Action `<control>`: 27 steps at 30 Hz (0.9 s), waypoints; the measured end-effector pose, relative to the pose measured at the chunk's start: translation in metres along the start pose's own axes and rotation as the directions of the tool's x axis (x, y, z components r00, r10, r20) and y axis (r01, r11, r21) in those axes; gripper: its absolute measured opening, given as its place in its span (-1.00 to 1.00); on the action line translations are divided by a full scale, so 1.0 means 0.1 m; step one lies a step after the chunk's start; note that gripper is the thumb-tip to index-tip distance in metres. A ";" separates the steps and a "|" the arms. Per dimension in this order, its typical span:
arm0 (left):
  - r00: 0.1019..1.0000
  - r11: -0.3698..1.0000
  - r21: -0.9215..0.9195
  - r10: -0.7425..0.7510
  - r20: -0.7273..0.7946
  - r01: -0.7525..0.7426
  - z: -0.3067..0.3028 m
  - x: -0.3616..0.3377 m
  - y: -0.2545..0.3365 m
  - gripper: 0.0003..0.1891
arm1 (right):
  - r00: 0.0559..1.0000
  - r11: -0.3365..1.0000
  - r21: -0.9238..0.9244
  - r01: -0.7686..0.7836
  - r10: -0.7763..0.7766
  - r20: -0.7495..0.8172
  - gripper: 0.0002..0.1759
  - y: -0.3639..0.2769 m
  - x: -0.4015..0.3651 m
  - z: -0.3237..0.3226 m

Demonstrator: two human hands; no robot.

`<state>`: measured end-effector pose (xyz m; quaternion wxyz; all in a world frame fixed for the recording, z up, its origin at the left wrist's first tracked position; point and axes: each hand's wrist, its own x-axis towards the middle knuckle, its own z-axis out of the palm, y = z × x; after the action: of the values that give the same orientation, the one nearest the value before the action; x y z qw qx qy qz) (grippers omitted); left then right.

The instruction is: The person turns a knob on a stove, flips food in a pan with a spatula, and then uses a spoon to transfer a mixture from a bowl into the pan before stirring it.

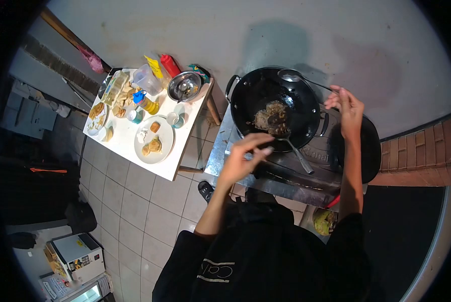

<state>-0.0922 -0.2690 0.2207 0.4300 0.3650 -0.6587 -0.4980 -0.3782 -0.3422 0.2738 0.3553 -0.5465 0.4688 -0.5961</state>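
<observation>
My right hand (345, 106) pinches the thin handle of a metal ladle (290, 76), whose bowl sits at the far rim of a black wok (243, 103). Chopped, browned food (268, 116) lies in the wok's bottom. Over the near left rim hovers my left hand (244, 155), slightly blurred, with thumb and fingers apart and nothing between them. Close to its fingertips, a metal cooking spatula (301, 158) rests on the near rim. Its head is in the food and its handle points towards me.
The wok stands on a stove (316, 183), with a dark round lid (364, 151) at right. On the left, a white table (122, 146) bears a plate of food (157, 153), a steel bowl (185, 86), a yellow bottle (149, 104), a red bottle (170, 65) and cups. A wall rises behind.
</observation>
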 end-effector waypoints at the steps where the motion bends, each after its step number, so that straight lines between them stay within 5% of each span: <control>1: 0.996 0.999 0.006 0.050 -0.072 -0.050 -0.16 -0.02 -0.07 -0.76 | 1.000 1.000 -0.002 0.000 0.000 0.002 -0.61 -0.04 -0.03 -0.01; 5: 0.959 0.997 -0.026 -0.082 -0.269 0.078 -0.77 -0.23 -0.04 -0.77 | 0.992 0.983 0.176 -0.057 0.075 -0.097 -0.58 -0.25 -0.21 0.08; 8: 0.947 0.989 -0.141 -0.074 -0.312 0.031 -1.15 -0.36 -0.25 -0.75 | 0.961 0.959 0.267 -0.095 0.158 -0.227 -0.61 -0.34 -0.33 0.23; 15: 0.955 0.972 -0.229 -0.118 -0.270 0.055 -1.89 -0.58 -0.35 -0.74 | 0.919 0.921 0.367 -0.127 0.249 -0.307 -0.62 -0.38 -0.69 1.00; 22: 0.878 0.958 -0.270 -0.213 -0.429 0.100 -2.75 -1.04 -0.72 -0.72 | 0.929 0.817 0.463 -0.343 0.368 0.038 -0.63 0.10 -1.21 2.59; 27: 0.696 0.943 -0.270 -0.325 -0.640 0.192 -3.30 -1.49 -0.91 -0.72 | 0.778 0.612 0.486 -0.623 0.548 0.308 -0.67 0.89 -1.75 3.63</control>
<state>0.2735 -0.2676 0.1466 0.5965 0.5692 -0.3501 -0.4445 -0.0023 -0.2677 0.1203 0.7042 -0.2696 0.3999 -0.5210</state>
